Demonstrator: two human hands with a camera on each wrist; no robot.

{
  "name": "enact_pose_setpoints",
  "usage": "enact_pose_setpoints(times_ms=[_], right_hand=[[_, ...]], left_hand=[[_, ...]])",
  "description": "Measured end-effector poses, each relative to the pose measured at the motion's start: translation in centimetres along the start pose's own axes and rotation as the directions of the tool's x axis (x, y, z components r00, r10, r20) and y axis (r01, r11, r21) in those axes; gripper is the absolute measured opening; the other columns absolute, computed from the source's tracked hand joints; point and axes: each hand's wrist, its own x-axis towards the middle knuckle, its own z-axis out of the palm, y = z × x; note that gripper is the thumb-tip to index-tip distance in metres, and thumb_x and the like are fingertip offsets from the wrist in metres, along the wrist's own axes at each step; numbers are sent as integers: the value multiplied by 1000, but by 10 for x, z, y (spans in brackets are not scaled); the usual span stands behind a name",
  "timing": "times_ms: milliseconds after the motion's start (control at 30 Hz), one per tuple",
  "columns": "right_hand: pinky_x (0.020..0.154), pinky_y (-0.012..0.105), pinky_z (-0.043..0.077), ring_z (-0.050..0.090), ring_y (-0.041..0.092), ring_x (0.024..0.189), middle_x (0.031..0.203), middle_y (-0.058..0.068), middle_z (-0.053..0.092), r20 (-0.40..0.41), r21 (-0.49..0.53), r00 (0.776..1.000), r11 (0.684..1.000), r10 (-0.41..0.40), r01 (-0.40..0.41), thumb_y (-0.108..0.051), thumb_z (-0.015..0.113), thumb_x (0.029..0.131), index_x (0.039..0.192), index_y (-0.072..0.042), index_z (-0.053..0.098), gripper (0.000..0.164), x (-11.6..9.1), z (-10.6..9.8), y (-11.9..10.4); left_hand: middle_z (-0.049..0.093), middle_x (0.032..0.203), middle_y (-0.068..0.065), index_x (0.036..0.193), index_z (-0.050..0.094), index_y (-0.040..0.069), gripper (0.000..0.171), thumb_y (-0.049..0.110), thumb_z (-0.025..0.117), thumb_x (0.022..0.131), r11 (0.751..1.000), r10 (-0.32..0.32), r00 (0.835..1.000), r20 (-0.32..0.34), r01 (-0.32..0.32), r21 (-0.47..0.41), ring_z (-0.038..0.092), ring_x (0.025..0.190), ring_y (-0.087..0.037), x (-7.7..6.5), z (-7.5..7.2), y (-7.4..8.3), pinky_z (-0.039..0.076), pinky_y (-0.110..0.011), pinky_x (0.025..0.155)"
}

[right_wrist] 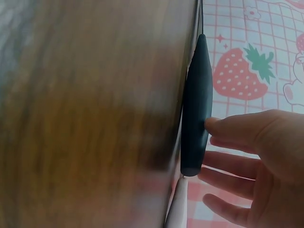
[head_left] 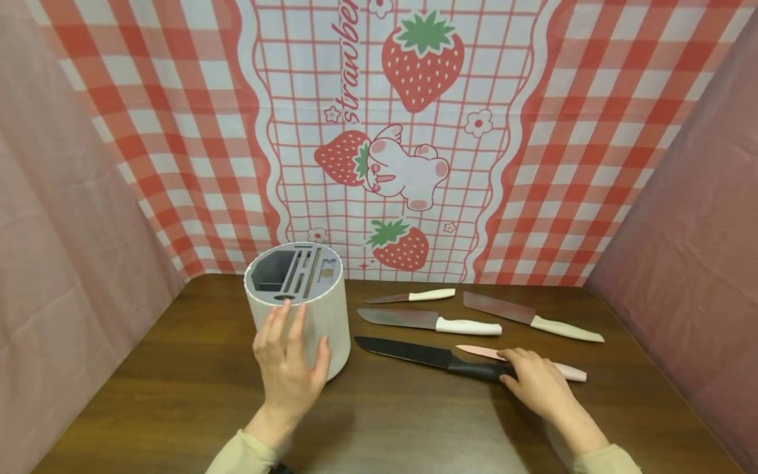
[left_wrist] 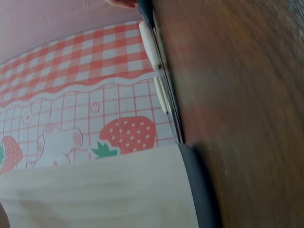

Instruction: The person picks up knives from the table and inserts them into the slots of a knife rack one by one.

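My left hand (head_left: 289,372) rests against the near side of a round white knife block (head_left: 331,316), fingers extended up toward its rim. The block's grey slotted top shows several openings and holds no knife. My right hand (head_left: 537,383) is over the handle end of a black knife (head_left: 408,351) lying flat on the table. In the right wrist view, the thumb touches the black handle (right_wrist: 197,104), and the other fingers are loosely extended beyond it. A pink knife (head_left: 571,372) lies just behind the black one, partly hidden by my right hand.
Behind lie a large white-handled knife (head_left: 468,326), a small cream-handled knife (head_left: 432,295) and a cleaver-shaped knife (head_left: 565,328). All rest on the brown wooden table (head_left: 403,421). A strawberry-print checked cloth (head_left: 527,164) hangs at the back, with pink cloth at both sides.
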Motion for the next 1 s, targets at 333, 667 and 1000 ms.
enact_pose_setpoints(times_ms=[333, 667, 1000], right_hand=[[77, 51, 47, 59, 36, 95, 103, 17, 63, 41, 14, 999, 1000, 7, -8, -17, 74, 71, 104, -3, 63, 37, -1, 1, 5], [71, 48, 48, 60, 31, 88, 95, 8, 65, 55, 8, 998, 1000, -8, 8, -12, 77, 67, 98, -8, 66, 33, 0, 2, 8], [69, 47, 47, 60, 29, 86, 92, 4, 65, 44, -48, 998, 998, -34, 36, -11, 78, 64, 94, -10, 66, 32, 0, 2, 8]], left_hand=[[24, 141, -24, 133, 28, -13, 84, 35, 64, 75, 962, -273, 958, 86, 272, 24, 21, 130, -41, -6, -8, -19, 16, -51, 108], [18, 144, -24, 138, 19, -6, 94, 43, 66, 74, 924, -382, 912, 152, 380, 44, 20, 132, -39, -8, -10, -26, 17, -51, 109], [19, 143, -24, 139, 16, -5, 96, 45, 66, 75, 900, -430, 878, 209, 436, 22, 24, 130, -38, -11, -11, -29, 21, -48, 108]])
